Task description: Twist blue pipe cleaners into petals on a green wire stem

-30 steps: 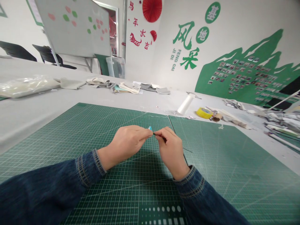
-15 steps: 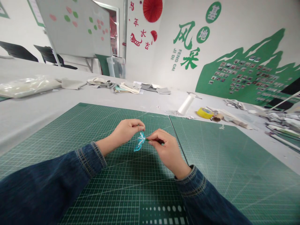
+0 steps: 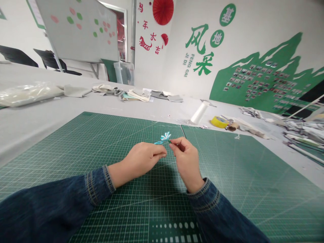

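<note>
Beaded flower (image 3: 165,136): blue and white, petals upward, held above the left cutting mat (image 3: 113,130), towards its far right corner.
Right grip: the right hand (image 3: 187,160) pinches the dark stem (image 3: 169,141) just under the petals.
Left grip: the left hand (image 3: 141,159) has its fingers drawn together below a blue loop (image 3: 158,143); whether they grasp anything, I cannot tell.
Weight: very light, I judge.
Stiffness: likely wired, bendable, easily crushed at the petals.
Best hold: the stem base; beads may feel slippery.
Nearby: white roll (image 3: 199,112) on the worktop (image 3: 111,107), beyond that mat's far right corner.
</note>
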Action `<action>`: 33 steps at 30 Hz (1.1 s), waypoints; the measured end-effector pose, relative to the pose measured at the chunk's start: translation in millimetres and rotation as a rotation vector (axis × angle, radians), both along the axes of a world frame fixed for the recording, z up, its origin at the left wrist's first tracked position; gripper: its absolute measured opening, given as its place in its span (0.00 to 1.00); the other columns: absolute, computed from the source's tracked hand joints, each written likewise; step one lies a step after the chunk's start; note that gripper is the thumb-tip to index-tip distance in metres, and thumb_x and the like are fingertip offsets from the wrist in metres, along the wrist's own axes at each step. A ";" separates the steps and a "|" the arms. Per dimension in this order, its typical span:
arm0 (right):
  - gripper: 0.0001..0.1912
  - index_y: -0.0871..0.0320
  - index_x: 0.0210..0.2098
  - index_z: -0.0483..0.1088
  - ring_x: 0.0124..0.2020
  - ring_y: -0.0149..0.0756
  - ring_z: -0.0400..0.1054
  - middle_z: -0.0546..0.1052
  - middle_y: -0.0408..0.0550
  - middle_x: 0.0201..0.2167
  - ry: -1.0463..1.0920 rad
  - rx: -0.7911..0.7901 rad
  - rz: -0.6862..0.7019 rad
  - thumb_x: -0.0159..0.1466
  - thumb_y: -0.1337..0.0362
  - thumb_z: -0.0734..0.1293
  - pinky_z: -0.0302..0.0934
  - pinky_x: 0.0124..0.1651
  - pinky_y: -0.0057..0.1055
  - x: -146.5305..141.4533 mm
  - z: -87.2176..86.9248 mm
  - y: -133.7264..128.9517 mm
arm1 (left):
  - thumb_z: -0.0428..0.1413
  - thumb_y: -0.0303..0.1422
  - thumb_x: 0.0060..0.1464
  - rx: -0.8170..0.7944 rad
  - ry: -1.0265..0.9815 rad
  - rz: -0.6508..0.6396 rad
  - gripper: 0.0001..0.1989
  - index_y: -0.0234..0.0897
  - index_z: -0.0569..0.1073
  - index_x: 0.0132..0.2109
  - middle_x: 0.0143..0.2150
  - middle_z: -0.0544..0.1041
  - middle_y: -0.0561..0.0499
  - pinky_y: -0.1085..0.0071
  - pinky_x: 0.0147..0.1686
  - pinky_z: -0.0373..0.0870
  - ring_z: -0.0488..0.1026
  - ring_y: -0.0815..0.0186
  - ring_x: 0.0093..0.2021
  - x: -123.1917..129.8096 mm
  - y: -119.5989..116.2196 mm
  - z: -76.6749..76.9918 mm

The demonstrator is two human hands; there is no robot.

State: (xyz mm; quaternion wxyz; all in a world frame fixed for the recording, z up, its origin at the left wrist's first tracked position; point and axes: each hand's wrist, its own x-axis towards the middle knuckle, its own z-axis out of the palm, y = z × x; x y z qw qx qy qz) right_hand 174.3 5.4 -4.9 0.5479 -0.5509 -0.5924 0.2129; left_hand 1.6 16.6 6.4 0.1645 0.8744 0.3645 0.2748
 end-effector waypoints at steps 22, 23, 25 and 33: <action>0.10 0.56 0.30 0.73 0.32 0.31 0.66 0.72 0.41 0.29 -0.299 0.093 0.366 0.61 0.77 0.66 0.58 0.36 0.30 -1.4 2.8 -8.3 | 0.55 0.34 0.54 -0.282 -0.207 0.183 0.08 0.39 0.79 0.35 0.33 0.80 0.53 0.70 0.39 0.66 0.74 0.65 0.36 -19.0 33.6 5.8; 0.10 0.56 0.30 0.73 0.32 0.31 0.66 0.72 0.41 0.29 -0.261 0.083 0.364 0.60 0.77 0.67 0.58 0.35 0.30 -1.3 3.5 -8.1 | 0.55 0.33 0.53 -0.335 -0.241 0.169 0.08 0.39 0.79 0.34 0.34 0.80 0.53 0.70 0.40 0.66 0.74 0.65 0.36 -18.6 35.3 3.4; 0.08 0.56 0.29 0.74 0.32 0.32 0.66 0.72 0.41 0.29 -0.173 0.067 0.346 0.59 0.75 0.68 0.58 0.35 0.30 -1.2 4.3 -7.6 | 0.55 0.31 0.52 -0.446 -0.309 0.135 0.08 0.37 0.79 0.33 0.33 0.79 0.53 0.70 0.40 0.66 0.73 0.65 0.36 -16.2 35.6 -0.5; 0.03 0.56 0.31 0.74 0.28 0.32 0.63 0.72 0.40 0.26 0.089 -0.045 0.182 0.58 0.69 0.68 0.57 0.33 0.32 -1.0 0.5 -2.8 | 0.57 0.36 0.53 -0.626 -0.371 0.046 0.08 0.37 0.78 0.32 0.31 0.77 0.55 0.70 0.40 0.63 0.71 0.66 0.35 -2.0 18.8 -8.4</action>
